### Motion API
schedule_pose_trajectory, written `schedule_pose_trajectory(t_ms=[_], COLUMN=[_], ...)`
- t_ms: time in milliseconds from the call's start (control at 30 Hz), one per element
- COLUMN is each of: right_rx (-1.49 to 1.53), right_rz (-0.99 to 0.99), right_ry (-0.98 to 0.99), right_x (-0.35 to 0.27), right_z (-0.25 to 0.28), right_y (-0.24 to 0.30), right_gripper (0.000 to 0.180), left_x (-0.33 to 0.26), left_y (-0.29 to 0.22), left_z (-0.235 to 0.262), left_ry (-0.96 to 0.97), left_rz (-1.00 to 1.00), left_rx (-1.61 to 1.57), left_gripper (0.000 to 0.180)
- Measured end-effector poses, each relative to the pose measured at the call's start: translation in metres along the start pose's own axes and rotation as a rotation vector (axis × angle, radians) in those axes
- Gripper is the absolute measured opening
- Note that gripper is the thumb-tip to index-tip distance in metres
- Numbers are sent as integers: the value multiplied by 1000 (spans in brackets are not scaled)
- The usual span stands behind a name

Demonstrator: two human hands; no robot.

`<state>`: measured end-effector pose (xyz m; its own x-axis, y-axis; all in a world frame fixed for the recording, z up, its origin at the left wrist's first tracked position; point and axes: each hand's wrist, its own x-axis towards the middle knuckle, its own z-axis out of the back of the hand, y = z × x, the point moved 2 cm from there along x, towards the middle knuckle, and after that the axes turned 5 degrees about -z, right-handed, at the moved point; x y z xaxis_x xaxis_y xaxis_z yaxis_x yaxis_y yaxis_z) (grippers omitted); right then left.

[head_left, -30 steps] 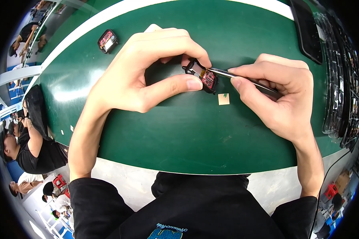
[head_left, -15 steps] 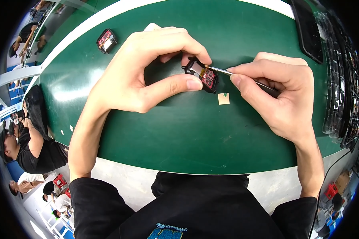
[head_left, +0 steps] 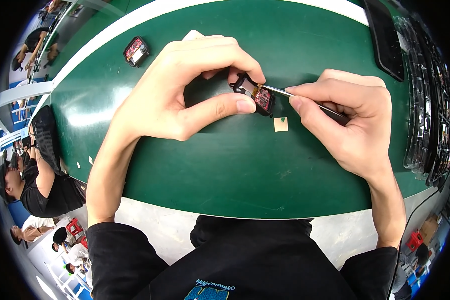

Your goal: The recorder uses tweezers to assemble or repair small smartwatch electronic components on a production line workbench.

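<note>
Right now your left hand (head_left: 172,90) is clamped on a small black plastic watch-shaped case (head_left: 257,95), its thumb pressed along the near side and its index finger curled over the far edge. You hold that case tilted above the green tabletop (head_left: 235,172), between your two hands, with its open side facing you; a grey rectangular block (head_left: 247,87) fills one half and a red circuit board (head_left: 264,100) the other. Your right hand (head_left: 347,112) is closed around a slim tweezer-like metal tool (head_left: 281,91) with a silver tip and a dark grip, pinched between thumb and index finger. Its point reaches the case where the block and the board meet, just beside your left index fingertip; whether it touches is too small to tell.

Just below the case, toward you, lies a small square of cream-coloured paper (head_left: 281,125) with a green mark. Beyond your left hand, toward the far edge, you have a second black case with a red board (head_left: 136,52) lying open side up. Off to your right sit a flat black rectangular slab (head_left: 384,40) and a stack of clear plastic trays (head_left: 419,100).
</note>
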<state>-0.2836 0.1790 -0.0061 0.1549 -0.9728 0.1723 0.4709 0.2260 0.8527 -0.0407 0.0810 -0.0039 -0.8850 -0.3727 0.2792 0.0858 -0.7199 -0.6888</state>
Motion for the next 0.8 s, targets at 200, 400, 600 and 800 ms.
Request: schedule_pose_trajectory(t_ms=[200, 400, 600, 800], right_rx=[8, -46, -68, -73], right_rz=[-21, 38, 120, 99], right_ry=[-17, -37, -75, -60], right_x=[0, -1, -4, -1], right_z=[-1, 0, -4, 8], right_y=[0, 0, -4, 0], right_gripper=[15, 15, 15, 15], left_x=[-1, -1, -1, -2], left_y=[-1, 0, 1, -3], left_z=[0, 1, 0, 1], left_ry=[-14, 10, -9, -1], left_rz=[20, 31, 4, 33], left_rx=[4, 18, -5, 8], left_gripper=[39, 39, 40, 49])
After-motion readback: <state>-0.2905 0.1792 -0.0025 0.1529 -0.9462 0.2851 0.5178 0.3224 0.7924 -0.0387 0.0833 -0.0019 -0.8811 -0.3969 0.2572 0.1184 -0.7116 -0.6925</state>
